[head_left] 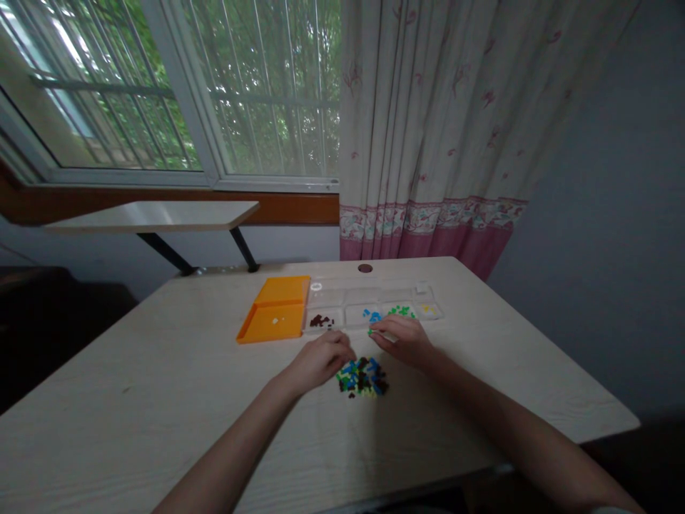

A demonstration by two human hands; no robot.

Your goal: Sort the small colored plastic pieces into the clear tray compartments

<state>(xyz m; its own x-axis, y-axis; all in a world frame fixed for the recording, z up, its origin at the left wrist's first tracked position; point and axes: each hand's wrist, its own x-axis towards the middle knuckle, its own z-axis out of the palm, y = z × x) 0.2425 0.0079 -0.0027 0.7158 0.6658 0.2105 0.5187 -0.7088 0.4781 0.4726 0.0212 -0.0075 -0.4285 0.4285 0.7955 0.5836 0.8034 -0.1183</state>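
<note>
A mixed pile of small blue, black, green and pale pieces [364, 377] lies on the table before me. At the pile's upper left edge is my left hand [325, 358], its fingers curled together; whatever is in them is hidden. My right hand [404, 338] pinches a small green piece [370, 331] between thumb and fingertips, just in front of the clear divided tray [347, 330]. Sorted by colour in the tray's near compartments are dark brown pieces [320, 321], blue pieces [372, 315], green pieces [401, 311] and yellow pieces [429, 309].
Left of the tray an orange open case [278, 280] holds a few pale pieces [275, 320]. A raised shelf [160, 214] on black legs stands at the table's back left. Behind are a barred window and a curtain [428, 143]. The table's right edge slants toward me.
</note>
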